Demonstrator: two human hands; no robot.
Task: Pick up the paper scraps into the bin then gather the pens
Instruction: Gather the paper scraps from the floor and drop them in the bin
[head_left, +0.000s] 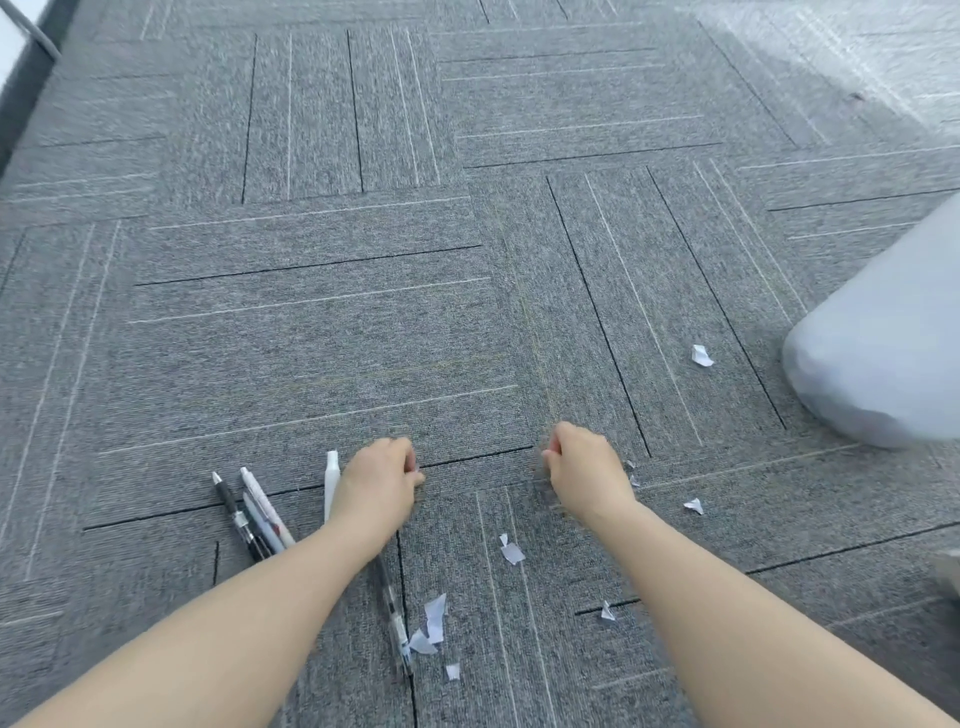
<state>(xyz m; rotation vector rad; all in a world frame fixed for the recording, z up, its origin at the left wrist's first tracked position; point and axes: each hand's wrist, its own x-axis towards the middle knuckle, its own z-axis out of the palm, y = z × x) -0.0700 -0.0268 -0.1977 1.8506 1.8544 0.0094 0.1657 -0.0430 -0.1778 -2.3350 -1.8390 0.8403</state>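
Several white paper scraps lie on the grey carpet: one far right (701, 356), one by my right wrist (694, 505), one between my arms (511, 552), and a cluster near a pen (434, 621). A black pen (229, 508) and white pens (265, 512) lie in a bunch at the left. Another white pen (331, 483) sits beside my left hand (382, 480). A clear pen (394, 618) pokes out from under my left forearm. Both my left hand and my right hand (584, 470) hover low over the carpet with fingers curled shut. Nothing shows in either one.
The bin (883, 353), covered in a pale plastic bag, stands on the carpet (311, 338) at the right edge. A dark wall base (23, 88) runs along the far left. Tiny scraps (631, 466) lie just right of my right hand.
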